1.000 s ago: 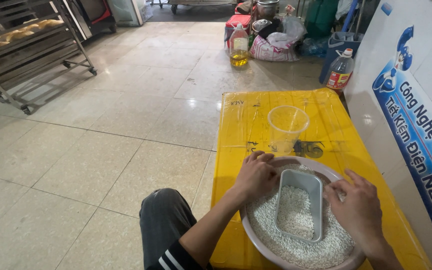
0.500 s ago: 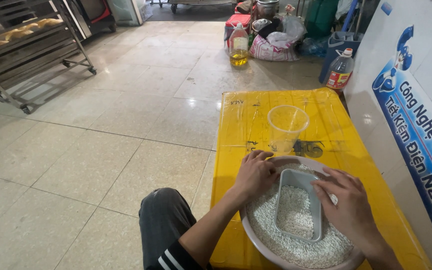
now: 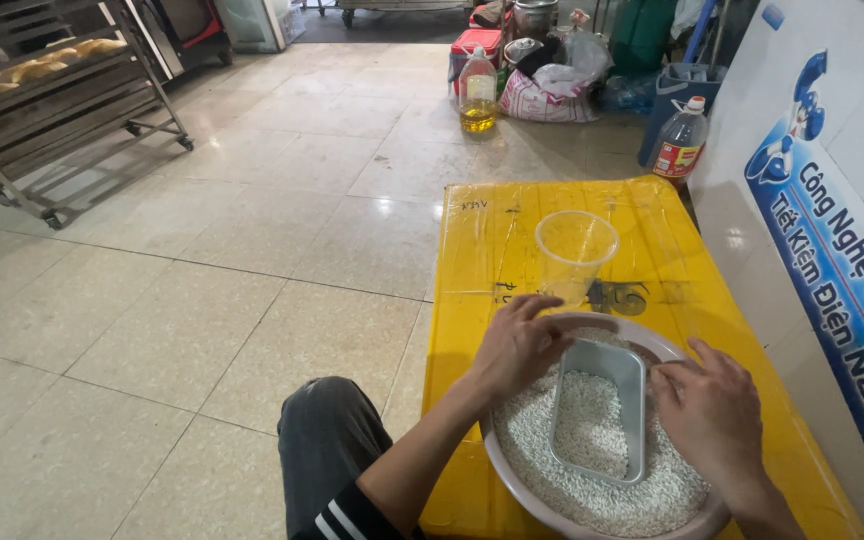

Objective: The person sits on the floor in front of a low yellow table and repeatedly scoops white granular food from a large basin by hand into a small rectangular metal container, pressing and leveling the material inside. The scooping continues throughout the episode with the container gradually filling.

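A wide round basin (image 3: pixel 512 478) full of white rice stands on a yellow table (image 3: pixel 482 250). A grey rectangular tray (image 3: pixel 597 420), partly filled with rice, lies in the middle of the basin. My left hand (image 3: pixel 515 345) rests on the basin's far left rim beside the tray's corner, fingers curled. My right hand (image 3: pixel 712 415) lies on the rice along the tray's right side, fingers loosely spread. Behind the basin stands an empty clear plastic cup (image 3: pixel 574 255).
A white panel with blue print (image 3: pixel 832 200) stands along the table's right side. On the tiled floor are oil bottles (image 3: pixel 477 92), bags (image 3: pixel 547 95) and a metal rack with bread loaves (image 3: pixel 47 95) at far left. My knee (image 3: pixel 327 430) is beside the table.
My right hand reached over the tray's right edge, then drew back to the right onto the rice. My left hand lifted its fingers a little at the basin's rim.
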